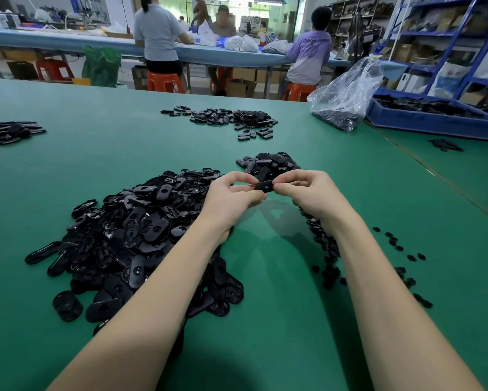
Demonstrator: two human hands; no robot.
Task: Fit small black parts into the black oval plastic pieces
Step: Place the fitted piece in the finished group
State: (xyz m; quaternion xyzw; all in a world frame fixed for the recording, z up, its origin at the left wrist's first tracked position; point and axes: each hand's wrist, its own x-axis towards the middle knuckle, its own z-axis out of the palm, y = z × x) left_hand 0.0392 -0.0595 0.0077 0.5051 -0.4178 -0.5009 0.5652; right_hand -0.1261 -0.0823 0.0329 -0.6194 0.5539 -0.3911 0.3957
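Note:
One black oval plastic piece (265, 186) is held above the green table between both hands. My left hand (233, 197) pinches its left end and my right hand (307, 193) pinches its right end with curled fingers. A big pile of black oval pieces (135, 235) lies under and left of my left forearm. Small round black parts (324, 249) are strewn under and right of my right forearm. A smaller heap of oval pieces (271, 163) sits just beyond my hands. Whether a small part is in the held piece is hidden.
Further piles of black pieces lie at the far middle (231, 117) and far left (8, 131) of the green table (279, 320). A clear plastic bag (344, 100) and a blue bin (434, 119) of black parts stand far right. People sit at a bench behind.

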